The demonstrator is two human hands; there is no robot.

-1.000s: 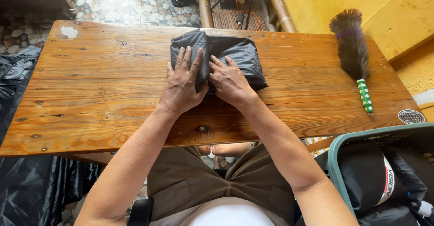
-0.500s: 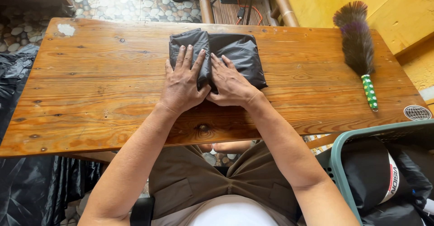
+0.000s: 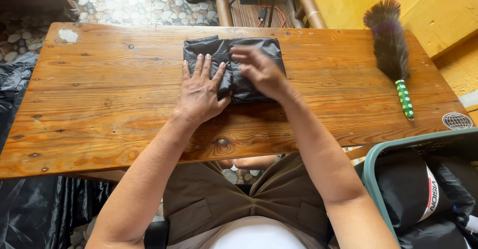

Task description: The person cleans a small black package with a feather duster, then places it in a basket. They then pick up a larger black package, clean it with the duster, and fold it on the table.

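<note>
A folded black plastic bag (image 3: 219, 52) lies on the wooden table (image 3: 99, 94), near its far middle. My left hand (image 3: 200, 90) rests flat on the bag's near left part, fingers spread. My right hand (image 3: 259, 69) lies over the bag's right half, slightly blurred, fingers extended across it. Neither hand grips anything; both press on the bag.
A feather duster (image 3: 391, 50) with a green dotted handle lies at the table's right end. A teal basket (image 3: 378, 154) holding dark items stands at the lower right. Black plastic sheeting (image 3: 30, 204) hangs at the left below the table. Pebbled floor lies beyond.
My right hand has slid from the bag's near edge up and across its right half. The left hand stays pressed on the left part.
</note>
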